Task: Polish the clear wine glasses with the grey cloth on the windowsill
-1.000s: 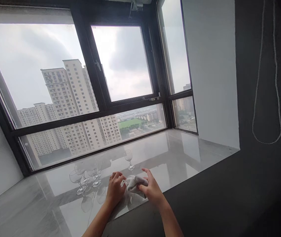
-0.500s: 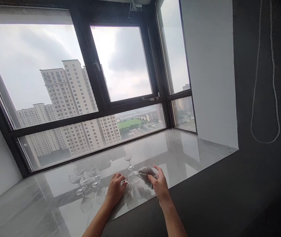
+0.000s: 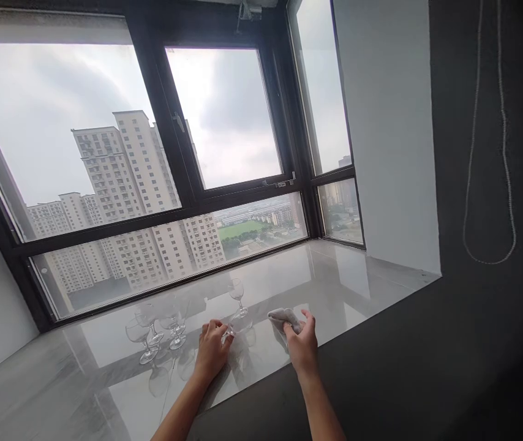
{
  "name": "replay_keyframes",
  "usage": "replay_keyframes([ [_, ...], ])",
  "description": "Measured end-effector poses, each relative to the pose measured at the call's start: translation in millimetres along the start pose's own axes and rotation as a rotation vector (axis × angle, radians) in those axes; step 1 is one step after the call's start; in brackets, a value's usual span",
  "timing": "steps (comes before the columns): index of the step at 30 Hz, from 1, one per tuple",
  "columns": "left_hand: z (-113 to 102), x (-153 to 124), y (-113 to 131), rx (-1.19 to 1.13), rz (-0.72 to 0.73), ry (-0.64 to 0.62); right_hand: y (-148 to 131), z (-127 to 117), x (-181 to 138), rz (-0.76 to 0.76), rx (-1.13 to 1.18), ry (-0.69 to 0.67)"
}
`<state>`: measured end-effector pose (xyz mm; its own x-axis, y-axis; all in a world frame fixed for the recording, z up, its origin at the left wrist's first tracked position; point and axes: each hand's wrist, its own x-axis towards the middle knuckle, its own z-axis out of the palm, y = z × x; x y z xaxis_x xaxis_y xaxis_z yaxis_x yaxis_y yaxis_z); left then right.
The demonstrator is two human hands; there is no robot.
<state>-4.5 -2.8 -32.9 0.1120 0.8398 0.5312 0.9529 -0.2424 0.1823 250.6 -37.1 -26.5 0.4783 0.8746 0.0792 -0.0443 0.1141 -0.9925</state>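
Observation:
My left hand (image 3: 212, 348) is closed around the foot end of a clear wine glass (image 3: 242, 323), which it holds tilted with the bowl pointing right. A folded grey cloth (image 3: 282, 316) is pinched in my right hand (image 3: 304, 350), a short way right of that bowl and apart from it. Just behind the held glass, another stemmed glass (image 3: 237, 290) stands upright on the sill. To the left of my left hand is a cluster of several upright stemmed glasses, the nearest being a wine glass (image 3: 138, 334).
The glossy grey stone windowsill (image 3: 335, 278) mirrors the glasses, and its front edge runs just below my hands. Dark-framed windows (image 3: 100, 231) rise behind it. At the right, a looped beaded cord (image 3: 503, 153) hangs before a dark wall.
My right hand has drawn the cloth away to the right, off the glass's bowl. The glass in my left hand has shifted slightly left and up.

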Motion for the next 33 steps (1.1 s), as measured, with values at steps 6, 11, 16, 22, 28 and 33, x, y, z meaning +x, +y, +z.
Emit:
replay_keyframes([
  [6, 5.6, 3.1, -4.1, 0.02, -0.071, -0.051, 7.5, 3.9, 4.6, -0.001, -0.042, -0.039],
  [11, 9.5, 5.3, -8.0, 0.027, -0.098, -0.075, 5.4, 3.0, 3.6, 0.012, -0.054, -0.046],
  [16, 17.1, 5.6, -16.2, 0.004, -0.122, -0.057, 10.6, 3.5, 5.5, 0.005, -0.049, -0.064],
  [22, 27.0, 6.0, -27.0, -0.047, -0.177, -0.063, 8.1, 3.3, 4.5, 0.009, -0.012, -0.064],
  [28, 25.2, 6.4, -24.2, -0.025, -0.157, -0.076, 5.9, 2.3, 4.9, 0.018, 0.003, -0.039],
  [33, 23.5, 6.5, -22.1, -0.032, -0.164, -0.105, 9.0, 2.3, 7.6, 0.013, 0.008, -0.039],
])
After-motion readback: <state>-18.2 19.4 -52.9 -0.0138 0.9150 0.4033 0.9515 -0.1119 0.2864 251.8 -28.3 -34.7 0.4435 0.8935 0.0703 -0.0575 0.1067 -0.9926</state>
